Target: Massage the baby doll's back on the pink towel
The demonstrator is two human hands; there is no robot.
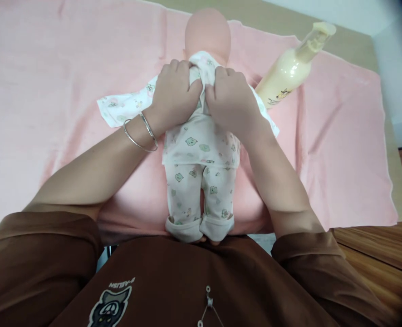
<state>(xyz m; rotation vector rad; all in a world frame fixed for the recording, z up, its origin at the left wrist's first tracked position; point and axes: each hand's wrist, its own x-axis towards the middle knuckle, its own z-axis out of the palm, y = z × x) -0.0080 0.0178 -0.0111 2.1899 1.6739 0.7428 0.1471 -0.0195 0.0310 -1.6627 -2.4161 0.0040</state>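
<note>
A baby doll [208, 34] lies lengthwise before me, its bald head at the far end and its feet at my waist. It wears a white printed shirt [201, 141] and matching trousers [185, 190] with rolled cuffs. My left hand [177, 93] pinches the shirt's cloth near the neck, left of the middle. Close beside it, my right hand [231, 100] grips the same cloth on the right. Between the two hands the fabric is bunched and raised, covering the lower part of the head. The sleeves spread out to both sides; the doll's arms are hidden.
Under the doll a pink blanket [350, 172] covers most of the table [367, 50]. A cream-coloured pump bottle [287, 70] is at the right of the doll's head, next to the right sleeve. Wooden flooring [378, 250] shows at lower right.
</note>
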